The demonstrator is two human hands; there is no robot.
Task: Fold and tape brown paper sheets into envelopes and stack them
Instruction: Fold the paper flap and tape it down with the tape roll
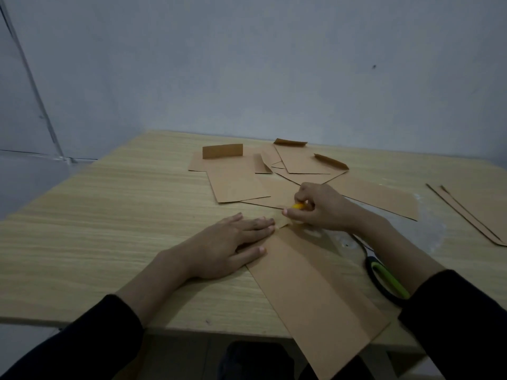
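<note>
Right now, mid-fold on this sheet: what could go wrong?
1. The left hand lies flat beside the small yellow tool in the right hand; a slip could catch its fingers.
2. The folded sheet overhangs the near edge of the table; it may pivot if the left hand lifts.
3. The right forearm crosses a black-and-green item and could drag it.

hands: two, the left hand (233, 242) and the right hand (321, 209)
dark sleeves (90, 338): two, one on each arm
table (109, 215): one
long brown sheet (315, 292) under the hands: one
folded brown pieces (236, 179) in the far pile: at least five; they overlap, so the exact number cannot be told
raised flaps (222, 150) in that pile: three
brown paper (482, 209) at the right edge: at least one sheet; layers unclear
scissors (386, 281): one pair
small yellow thing (299, 206) in the right hand: one
</note>
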